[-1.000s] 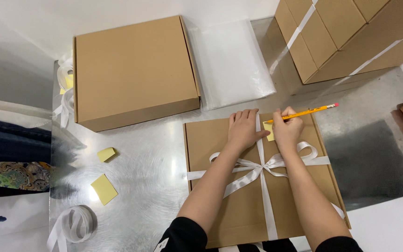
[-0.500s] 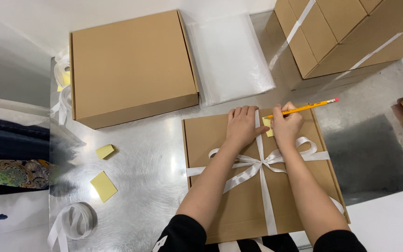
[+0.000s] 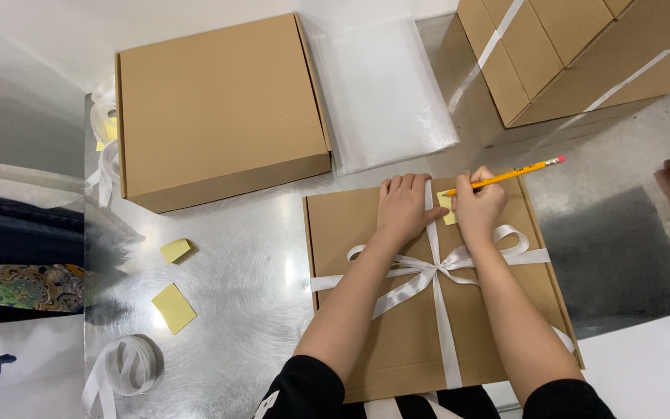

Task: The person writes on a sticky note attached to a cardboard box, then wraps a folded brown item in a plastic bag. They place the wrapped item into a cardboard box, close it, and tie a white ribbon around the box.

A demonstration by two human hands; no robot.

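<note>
1. Landmark: the flat brown cardboard box [image 3: 428, 295] lies on the shiny metal table [image 3: 250, 256], nearest the person. All positions below refer to this box.
2. Change: compared with the earlier views, both hands have stayed at the far edge of the box, and the pencil tilt has altered only slightly. This indicates fine work on the note in progress, not a repositioning.
3. Left hand [image 3: 402, 208]: rests palm down on the box lid, just left of the vertical ribbon band. The fingers are flat and together, holding nothing.
4. Right hand [image 3: 478, 208]: fingers are closed narrowly around a yellow pencil [image 3: 505, 177], its pink eraser end pointing away to the right. The tip meets a small yellow sticky note [image 3: 447, 209] on the lid, just right of the ribbon band.
5. Appearance of the box: a white satin ribbon [image 3: 437, 268] crosses it both ways and is tied in a bow near the centre; the loops lie flat.
6. Surroundings: a second plain brown box [image 3: 219, 109] sits beyond and left. Two loose yellow notes [image 3: 174, 307] lie to the left. A ribbon roll [image 3: 129, 371] lies near left. A clear plastic bag [image 3: 385, 93] lies beyond.
</note>
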